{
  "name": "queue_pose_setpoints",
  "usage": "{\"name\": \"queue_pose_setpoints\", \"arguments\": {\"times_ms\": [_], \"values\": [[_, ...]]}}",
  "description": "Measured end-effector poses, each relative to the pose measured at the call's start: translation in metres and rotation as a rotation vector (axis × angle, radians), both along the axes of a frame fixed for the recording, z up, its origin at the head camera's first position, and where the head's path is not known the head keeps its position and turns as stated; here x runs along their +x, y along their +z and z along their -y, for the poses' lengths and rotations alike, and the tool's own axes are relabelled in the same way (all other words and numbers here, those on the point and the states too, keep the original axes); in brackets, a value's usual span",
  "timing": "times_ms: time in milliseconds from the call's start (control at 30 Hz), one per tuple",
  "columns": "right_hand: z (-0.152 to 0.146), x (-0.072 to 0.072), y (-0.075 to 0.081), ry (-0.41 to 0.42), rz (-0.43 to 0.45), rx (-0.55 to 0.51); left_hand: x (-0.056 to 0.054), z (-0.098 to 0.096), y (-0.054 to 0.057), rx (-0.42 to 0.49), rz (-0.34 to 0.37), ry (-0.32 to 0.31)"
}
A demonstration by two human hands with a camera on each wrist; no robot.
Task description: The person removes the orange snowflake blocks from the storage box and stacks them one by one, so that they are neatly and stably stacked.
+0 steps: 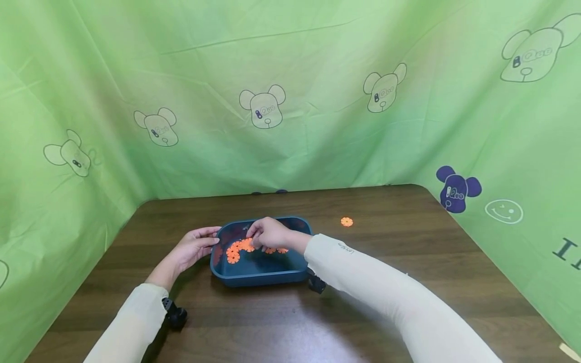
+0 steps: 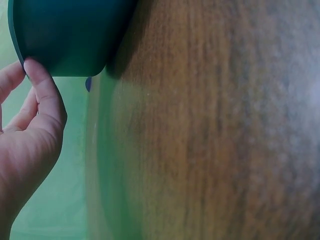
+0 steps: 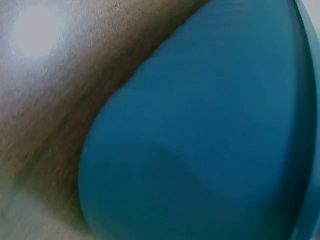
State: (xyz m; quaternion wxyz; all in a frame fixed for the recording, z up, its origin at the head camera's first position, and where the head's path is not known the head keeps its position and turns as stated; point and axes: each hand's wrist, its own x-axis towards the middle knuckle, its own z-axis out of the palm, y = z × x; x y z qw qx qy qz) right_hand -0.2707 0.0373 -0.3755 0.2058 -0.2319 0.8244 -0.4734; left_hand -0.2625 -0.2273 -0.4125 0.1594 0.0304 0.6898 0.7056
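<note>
A dark blue tray [image 1: 268, 278] with rounded corners stands on the table, and several orange flower-shaped pieces [image 1: 233, 257] lie inside it. My left hand [image 1: 192, 248] pinches the tray's left rim between thumb and fingers, as the left wrist view shows at the tray wall [image 2: 65, 37]. Over the tray, my right hand [image 1: 272, 233] reaches down with bent fingers among the orange pieces. Whether its fingertips hold a piece is hidden. The right wrist view shows only the tray's outer side [image 3: 200, 120] and some table, without the hand.
One orange flower-shaped piece [image 1: 347, 222] lies apart on the wooden table [image 1: 386, 227], right of the tray and toward the back. A green printed curtain [image 1: 308, 151] hangs behind the table and along its sides.
</note>
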Motion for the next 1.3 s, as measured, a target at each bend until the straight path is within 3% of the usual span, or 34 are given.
{"name": "queue_pose_setpoints", "arguments": {"times_ms": [267,833,1300], "values": [[-0.016,-0.007,0.006,-0.021,0.065,-0.083,-0.001,-0.001,0.0,-0.005,-0.001,0.004],[-0.059,-0.019,0.019,-0.125,0.056,-0.099,-0.001,0.0,0.002,0.008,-0.004,-0.007],[-0.11,-0.028,0.019,-0.228,0.055,-0.221,0.0,-0.001,0.001,-0.006,0.006,-0.003]]}}
